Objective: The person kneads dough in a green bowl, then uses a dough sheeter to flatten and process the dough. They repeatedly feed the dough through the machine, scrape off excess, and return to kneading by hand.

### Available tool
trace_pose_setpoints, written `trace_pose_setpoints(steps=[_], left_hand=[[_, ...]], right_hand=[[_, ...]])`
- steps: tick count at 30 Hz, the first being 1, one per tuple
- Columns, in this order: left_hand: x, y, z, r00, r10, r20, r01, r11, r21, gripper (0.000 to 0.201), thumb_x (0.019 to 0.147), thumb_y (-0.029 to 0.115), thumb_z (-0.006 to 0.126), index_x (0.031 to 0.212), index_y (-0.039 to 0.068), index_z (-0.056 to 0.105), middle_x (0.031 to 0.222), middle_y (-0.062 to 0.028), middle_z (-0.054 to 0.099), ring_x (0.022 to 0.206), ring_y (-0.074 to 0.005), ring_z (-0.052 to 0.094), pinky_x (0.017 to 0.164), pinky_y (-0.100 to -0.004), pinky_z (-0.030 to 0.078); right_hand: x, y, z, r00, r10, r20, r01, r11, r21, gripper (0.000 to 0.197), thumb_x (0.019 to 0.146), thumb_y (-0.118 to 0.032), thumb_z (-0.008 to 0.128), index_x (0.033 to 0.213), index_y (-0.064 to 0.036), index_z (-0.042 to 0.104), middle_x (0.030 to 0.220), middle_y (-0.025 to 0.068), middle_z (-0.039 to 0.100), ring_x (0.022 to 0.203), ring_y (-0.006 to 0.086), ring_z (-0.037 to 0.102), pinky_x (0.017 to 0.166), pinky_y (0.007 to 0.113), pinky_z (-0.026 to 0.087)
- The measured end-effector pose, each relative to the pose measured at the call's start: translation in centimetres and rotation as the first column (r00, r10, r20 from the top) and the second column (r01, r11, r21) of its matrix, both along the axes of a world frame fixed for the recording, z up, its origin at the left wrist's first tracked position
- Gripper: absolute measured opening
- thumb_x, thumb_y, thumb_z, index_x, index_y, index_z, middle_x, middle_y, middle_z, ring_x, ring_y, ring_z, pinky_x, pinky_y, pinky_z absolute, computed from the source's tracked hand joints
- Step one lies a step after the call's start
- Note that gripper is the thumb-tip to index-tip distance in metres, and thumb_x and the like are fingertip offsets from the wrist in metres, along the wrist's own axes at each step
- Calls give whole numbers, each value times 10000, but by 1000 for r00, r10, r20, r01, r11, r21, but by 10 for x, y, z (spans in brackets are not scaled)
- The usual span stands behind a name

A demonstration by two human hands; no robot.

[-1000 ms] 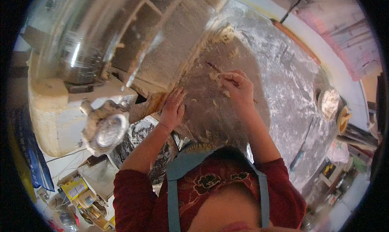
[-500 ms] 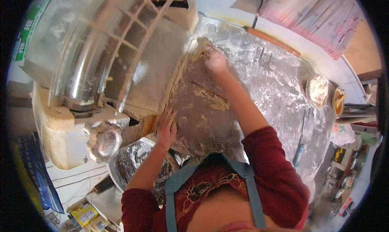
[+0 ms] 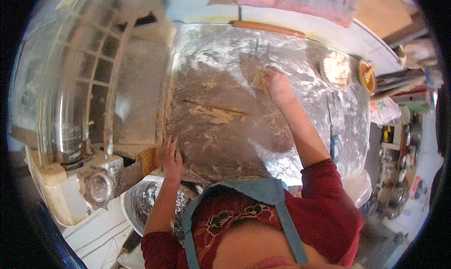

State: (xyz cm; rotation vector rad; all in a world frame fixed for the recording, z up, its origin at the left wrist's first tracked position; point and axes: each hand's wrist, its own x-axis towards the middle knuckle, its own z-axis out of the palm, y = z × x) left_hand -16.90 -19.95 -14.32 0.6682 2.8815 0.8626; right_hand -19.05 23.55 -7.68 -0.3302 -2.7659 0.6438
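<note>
My right hand (image 3: 280,86) is closed on a ragged piece of pale dough (image 3: 259,79), over the middle of the floured worktop (image 3: 300,62). At the worktop's left front corner rests my left hand (image 3: 172,162), its fingers stretched out flat beside the machine and holding nothing. Between the hands lie a thin brown stick (image 3: 206,106) and flattened dough scraps (image 3: 218,116). Another small dough scrap (image 3: 208,85) sits farther back.
On the left stands a rolling machine (image 3: 70,114) with a wire guard and a round knob (image 3: 98,186). A rolling pin (image 3: 270,29) lies along the back edge. A flour bowl (image 3: 336,70) and a small orange bowl (image 3: 367,77) are at right. Below my left arm is a metal basin (image 3: 136,205).
My right hand has moved rightward from beside the machine's edge to mid-worktop, with dough in it. My left hand stays at the left front corner. The view has shifted.
</note>
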Motion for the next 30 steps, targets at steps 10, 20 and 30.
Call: trace_pose_setpoints(steps=[10,20,30], left_hand=[[0,4,2,1000,29,-7,-29,999,-34,398,898,147,405,1265,27,502,1368,-162,421,1297,-327,348,1081,-424,249],[3,5,2,996,69,60,-64,995,-76,421,873,113,475,1287,34,476,1350,-180,434,1277,-344,366,1077,-433,254],[5,6,-6,999,50,-17,-50,999,12,473,830,62,497,1301,89,461,1376,-158,397,1310,-334,321,1090,-420,260]], right_hand=[[52,36,37,891,-429,-152,-39,260,-965,96,810,2,624,897,-4,662,841,71,670,762,146,626,704,277,500],[78,195,-22,754,-637,-158,656,721,225,282,783,-182,614,1046,-86,650,1051,156,619,968,327,594,859,407,455],[73,165,-1,817,-548,-180,195,555,-808,198,841,-44,557,1012,28,626,863,86,640,748,141,594,654,261,489]])
